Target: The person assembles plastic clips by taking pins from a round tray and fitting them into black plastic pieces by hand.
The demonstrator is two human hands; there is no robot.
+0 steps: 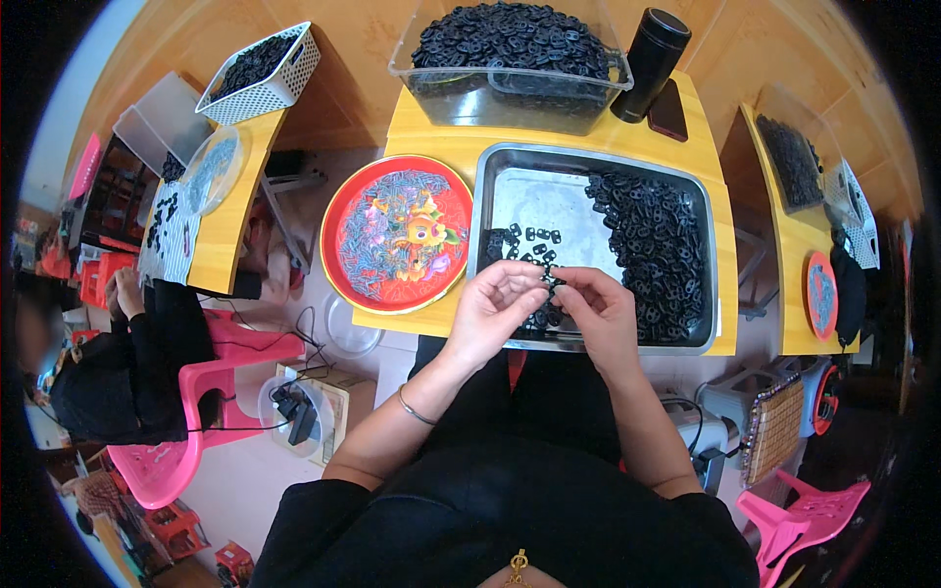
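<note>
My left hand [493, 312] and my right hand [602, 312] meet over the near part of a metal tray [529, 191]. Both are closed in a pinch, fingertips together around a small black plastic piece, mostly hidden by the fingers. A thick pile of black two-holed plastic pieces [659, 257] fills the tray's right side. Several loose pieces [542, 235] lie just beyond my fingertips, and more show beneath my hands. To the left, a red round tray [336, 235] with a flower pattern holds many thin grey pins [377, 250].
At the table's back stand a clear tub [529, 103] heaped with black pieces, a black bottle [651, 64] and a dark phone [668, 110]. On the left, a person in black [127, 363] sits beside a pink chair [201, 392] and another table [240, 196]. A third table [794, 265] stands right.
</note>
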